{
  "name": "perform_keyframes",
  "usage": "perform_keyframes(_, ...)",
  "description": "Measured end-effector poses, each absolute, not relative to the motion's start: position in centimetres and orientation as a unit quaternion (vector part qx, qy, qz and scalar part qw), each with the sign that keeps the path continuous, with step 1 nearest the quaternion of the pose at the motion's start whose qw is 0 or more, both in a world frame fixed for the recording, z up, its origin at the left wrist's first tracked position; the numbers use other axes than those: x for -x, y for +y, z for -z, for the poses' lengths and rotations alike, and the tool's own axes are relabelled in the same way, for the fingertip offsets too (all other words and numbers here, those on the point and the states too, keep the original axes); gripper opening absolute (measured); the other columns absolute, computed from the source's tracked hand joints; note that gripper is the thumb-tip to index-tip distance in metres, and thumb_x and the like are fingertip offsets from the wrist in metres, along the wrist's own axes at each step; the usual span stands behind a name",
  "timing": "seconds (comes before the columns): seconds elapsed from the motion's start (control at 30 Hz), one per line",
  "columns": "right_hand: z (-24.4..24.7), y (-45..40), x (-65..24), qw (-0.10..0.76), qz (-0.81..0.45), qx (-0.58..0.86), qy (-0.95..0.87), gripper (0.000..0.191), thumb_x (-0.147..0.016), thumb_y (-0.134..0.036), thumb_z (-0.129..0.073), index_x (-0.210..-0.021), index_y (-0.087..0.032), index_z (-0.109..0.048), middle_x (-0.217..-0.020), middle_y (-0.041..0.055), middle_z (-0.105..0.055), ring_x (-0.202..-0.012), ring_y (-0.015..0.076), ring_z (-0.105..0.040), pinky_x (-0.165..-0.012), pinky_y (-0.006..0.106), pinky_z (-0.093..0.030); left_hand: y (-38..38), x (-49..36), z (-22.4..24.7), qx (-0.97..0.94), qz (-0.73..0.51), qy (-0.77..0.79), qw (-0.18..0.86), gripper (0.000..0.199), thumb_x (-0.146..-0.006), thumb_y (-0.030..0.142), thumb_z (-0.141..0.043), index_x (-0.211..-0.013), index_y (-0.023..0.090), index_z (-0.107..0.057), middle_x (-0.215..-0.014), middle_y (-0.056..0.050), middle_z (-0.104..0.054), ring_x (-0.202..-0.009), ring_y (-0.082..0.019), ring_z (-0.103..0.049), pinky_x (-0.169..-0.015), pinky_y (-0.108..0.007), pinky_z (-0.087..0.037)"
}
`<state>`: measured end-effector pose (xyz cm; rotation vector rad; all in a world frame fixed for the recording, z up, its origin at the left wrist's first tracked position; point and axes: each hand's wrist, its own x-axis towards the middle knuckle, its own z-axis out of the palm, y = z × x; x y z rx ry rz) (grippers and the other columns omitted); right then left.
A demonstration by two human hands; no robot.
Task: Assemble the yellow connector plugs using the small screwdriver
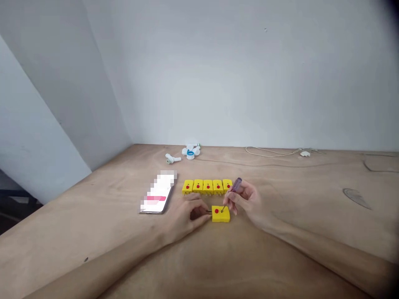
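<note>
A yellow block (225, 215) with a red button and a small screw hole lies on the wooden table. My left hand (195, 212) is at its left side, thumb and fingers closed on its metal pins. In my right hand (245, 199) is a small screwdriver (237, 185) with a purple handle, tilted, its tip at the hole beside the red button. Just behind my hands, several similar yellow blocks (208, 187) stand in a row, pins toward me; the rightmost is partly covered by the screwdriver and my right hand.
A phone (158, 195) with a lit screen lies left of the row. White plastic pieces (190, 153) and a white fitting (172, 158) are near the wall. A thin cord (271, 154) and a small white piece (305, 154) lie at the back right of the table (311, 199).
</note>
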<state>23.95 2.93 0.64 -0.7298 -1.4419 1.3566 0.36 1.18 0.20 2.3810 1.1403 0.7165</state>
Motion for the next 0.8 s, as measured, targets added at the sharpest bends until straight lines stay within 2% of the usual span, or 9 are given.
perform_keyframes(0.13,-1.1,3.0,-24.1,0.485,-0.546,0.290,-0.618,0.033,-0.089,-0.050,-0.069,-0.088,-0.018,-0.066,-0.079,0.0059,-0.074,-0.051,0.0106,-0.056,-0.044,0.021,-0.044,1.1,-0.5,-0.4,-0.851,-0.254,0.408,0.210,0.013,-0.093,0.032,-0.065,-0.088,0.021,-0.070,-0.088,-0.002,-0.067,-0.079,-0.017,-0.062,-0.067,-0.027,-0.047)
perform_keyframes(0.23,-1.0,2.7,-24.3,0.478,-0.541,0.275,-0.635,0.034,-0.094,-0.051,-0.062,-0.094,-0.018,-0.069,-0.083,0.0061,-0.072,-0.058,0.0121,-0.060,-0.049,0.023,-0.049,1.1,-0.5,-0.3,-0.852,-0.259,0.408,0.204,0.011,-0.092,0.030,-0.066,-0.087,0.021,-0.069,-0.087,-0.001,-0.067,-0.080,-0.018,-0.061,-0.069,-0.027,-0.047)
perform_keyframes(0.37,-0.6,2.6,-24.2,0.482,-0.551,0.292,-0.616,0.026,-0.084,-0.041,-0.077,-0.097,-0.019,-0.070,-0.082,0.0032,-0.070,-0.062,0.0134,-0.063,-0.053,0.024,-0.053,1.1,-0.4,-0.1,-0.852,-0.260,0.406,0.205,0.009,-0.093,0.030,-0.065,-0.091,0.022,-0.069,-0.091,-0.002,-0.067,-0.083,-0.018,-0.062,-0.070,-0.028,-0.047)
perform_keyframes(0.5,-0.4,3.3,-24.2,0.474,-0.586,0.308,-0.580,0.029,-0.070,-0.032,-0.089,-0.087,-0.018,-0.071,-0.076,0.0016,-0.071,-0.058,0.0128,-0.064,-0.051,0.023,-0.053,1.1,-0.3,-0.3,-0.853,-0.259,0.406,0.202,0.011,-0.093,0.031,-0.064,-0.090,0.022,-0.070,-0.091,-0.002,-0.067,-0.084,-0.019,-0.062,-0.071,-0.028,-0.048)
perform_keyframes(0.63,-0.1,4.0,-24.5,0.469,-0.598,0.316,-0.568,0.026,-0.071,-0.035,-0.088,-0.080,-0.015,-0.073,-0.078,0.0054,-0.075,-0.059,0.0139,-0.065,-0.054,0.025,-0.054,1.0,-0.4,-0.4,-0.852,-0.259,0.406,0.205,0.012,-0.093,0.032,-0.064,-0.090,0.022,-0.070,-0.088,-0.002,-0.067,-0.081,-0.018,-0.061,-0.068,-0.028,-0.048)
perform_keyframes(0.8,-0.4,4.1,-24.7,0.446,-0.581,0.305,-0.609,0.027,-0.082,-0.042,-0.079,-0.085,-0.015,-0.077,-0.084,0.0074,-0.077,-0.059,0.0125,-0.063,-0.055,0.025,-0.052,1.0,-0.3,-0.3,-0.850,-0.253,0.412,0.209,0.011,-0.093,0.032,-0.065,-0.090,0.022,-0.070,-0.089,-0.002,-0.067,-0.081,-0.018,-0.061,-0.068,-0.027,-0.047)
